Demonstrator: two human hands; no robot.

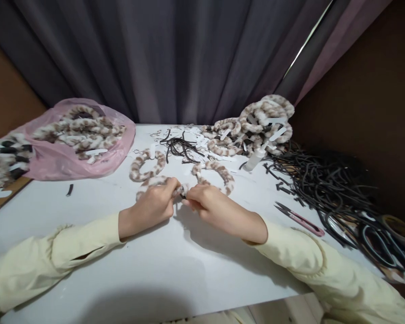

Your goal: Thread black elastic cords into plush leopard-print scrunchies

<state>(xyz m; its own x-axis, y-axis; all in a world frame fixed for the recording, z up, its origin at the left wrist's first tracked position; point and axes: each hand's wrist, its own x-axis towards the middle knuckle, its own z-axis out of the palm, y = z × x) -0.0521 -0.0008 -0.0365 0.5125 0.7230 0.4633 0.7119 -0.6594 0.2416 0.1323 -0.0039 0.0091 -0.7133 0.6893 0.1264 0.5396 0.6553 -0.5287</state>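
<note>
My left hand (pixel 155 201) is closed on a fuzzy brown-and-white plush cord (pixel 154 181), which curves out behind the fingers. Close beside it, my right hand (pixel 214 207) pinches at a short black piece (pixel 183 196) between the two hands. Whether that piece is a tube or the cord's end is hidden by the fingers. Another plush curve (pixel 224 173) shows beyond my right hand; I cannot tell if it belongs to the same cord. Just past my left hand lies a finished-looking plush ring (pixel 146 165) with a white tag (pixel 152 151).
A pink bag (pixel 121 155) of plush rings stands left. At the back are black cords (pixel 178 147), a plush pile (pixel 266 114) and a small bottle (pixel 254 159). On the right lie pink snips (pixel 300 218), a heap of black cord (pixel 327 180) and black-handled scissors (pixel 380 245).
</note>
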